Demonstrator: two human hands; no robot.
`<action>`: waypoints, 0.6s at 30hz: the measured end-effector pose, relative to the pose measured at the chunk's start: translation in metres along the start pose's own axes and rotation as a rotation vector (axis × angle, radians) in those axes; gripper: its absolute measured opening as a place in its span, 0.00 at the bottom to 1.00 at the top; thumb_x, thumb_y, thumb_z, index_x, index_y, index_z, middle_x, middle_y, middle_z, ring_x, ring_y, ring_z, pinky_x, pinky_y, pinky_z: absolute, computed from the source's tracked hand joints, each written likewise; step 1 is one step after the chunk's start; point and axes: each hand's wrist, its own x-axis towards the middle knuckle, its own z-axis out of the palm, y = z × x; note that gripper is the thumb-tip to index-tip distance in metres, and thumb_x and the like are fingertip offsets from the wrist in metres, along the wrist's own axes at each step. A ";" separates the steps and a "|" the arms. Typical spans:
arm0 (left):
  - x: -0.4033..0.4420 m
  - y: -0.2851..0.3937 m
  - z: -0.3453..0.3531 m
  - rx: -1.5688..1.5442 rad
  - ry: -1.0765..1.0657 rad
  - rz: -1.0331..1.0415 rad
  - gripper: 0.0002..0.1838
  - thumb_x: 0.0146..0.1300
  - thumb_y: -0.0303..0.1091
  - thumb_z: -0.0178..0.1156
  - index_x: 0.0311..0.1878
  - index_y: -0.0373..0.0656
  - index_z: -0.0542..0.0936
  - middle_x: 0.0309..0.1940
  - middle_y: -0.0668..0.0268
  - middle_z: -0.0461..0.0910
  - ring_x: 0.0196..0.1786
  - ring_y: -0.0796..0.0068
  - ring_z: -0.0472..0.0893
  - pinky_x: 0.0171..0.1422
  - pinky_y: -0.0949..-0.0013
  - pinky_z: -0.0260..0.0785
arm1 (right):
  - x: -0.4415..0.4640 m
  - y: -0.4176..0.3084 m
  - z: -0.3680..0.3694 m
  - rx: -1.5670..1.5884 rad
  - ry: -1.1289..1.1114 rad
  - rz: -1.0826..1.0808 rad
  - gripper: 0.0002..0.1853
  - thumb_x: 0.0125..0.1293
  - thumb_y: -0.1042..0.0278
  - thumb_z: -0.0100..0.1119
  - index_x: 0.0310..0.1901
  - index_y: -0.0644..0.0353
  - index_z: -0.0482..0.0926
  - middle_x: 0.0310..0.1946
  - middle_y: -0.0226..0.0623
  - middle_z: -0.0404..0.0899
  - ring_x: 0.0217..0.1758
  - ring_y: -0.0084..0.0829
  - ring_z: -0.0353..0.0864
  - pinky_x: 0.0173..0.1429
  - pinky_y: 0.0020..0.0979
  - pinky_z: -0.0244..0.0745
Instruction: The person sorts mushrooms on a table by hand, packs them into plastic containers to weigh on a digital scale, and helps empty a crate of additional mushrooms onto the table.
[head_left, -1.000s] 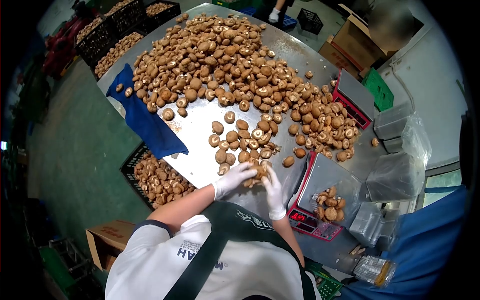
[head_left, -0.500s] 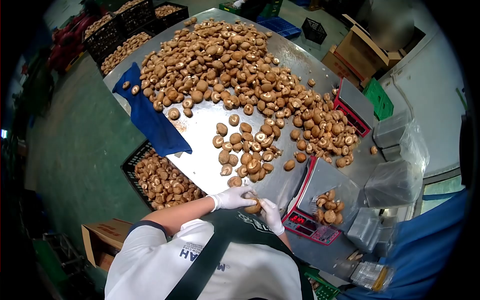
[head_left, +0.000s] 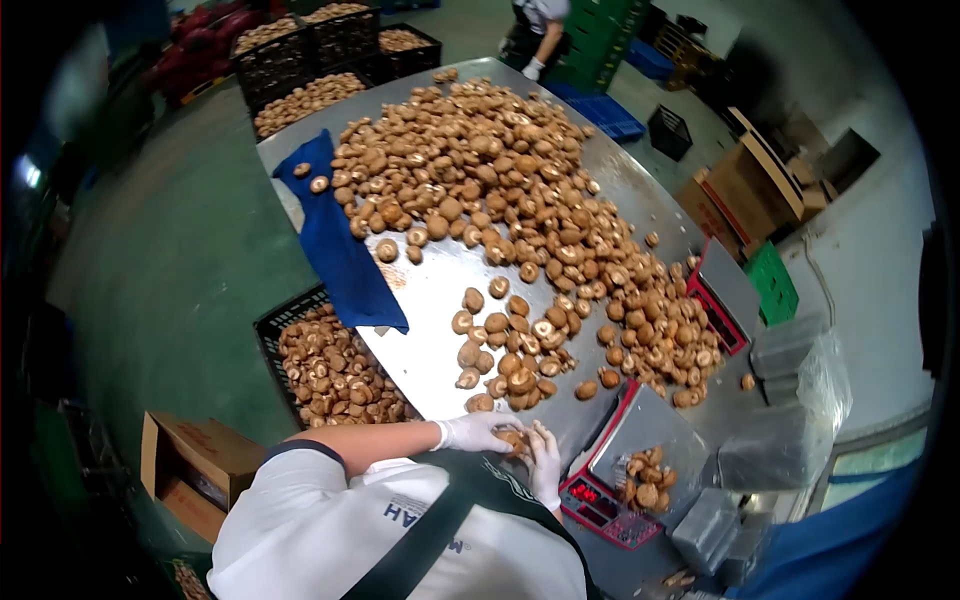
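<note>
Close to my apron, my white-gloved left hand (head_left: 470,433) grips a brown shiitake mushroom (head_left: 514,441) from the left. My right hand (head_left: 545,464), also gloved, has its fingers curled against the mushroom's right side, and part of the cap is hidden by the gloves. Just beyond my hands lies a loose group of shiitake mushrooms (head_left: 517,350) on the metal table (head_left: 425,368). To the right of my right hand stands a red digital scale (head_left: 609,513) with lit red digits. Several mushrooms in a clear container (head_left: 648,480) rest on its plate.
A large mushroom heap (head_left: 480,160) covers the far table, with a blue cloth (head_left: 340,250) along the left edge. A black crate of mushrooms (head_left: 335,370) stands below left. Right are a second scale (head_left: 722,300) and stacked clear containers (head_left: 770,445). Another person (head_left: 540,30) stands beyond.
My view has tilted up, so the table sits lower and another person shows at the far end. The mushroom is still between my hands; my right fingers now point more upward.
</note>
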 end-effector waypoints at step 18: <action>0.003 -0.010 0.001 0.104 -0.007 -0.063 0.25 0.63 0.50 0.63 0.59 0.47 0.72 0.49 0.54 0.79 0.53 0.58 0.79 0.60 0.63 0.69 | 0.018 0.013 0.001 -0.192 -0.146 0.079 0.18 0.77 0.60 0.49 0.56 0.66 0.74 0.42 0.37 0.80 0.35 0.24 0.83 0.36 0.23 0.80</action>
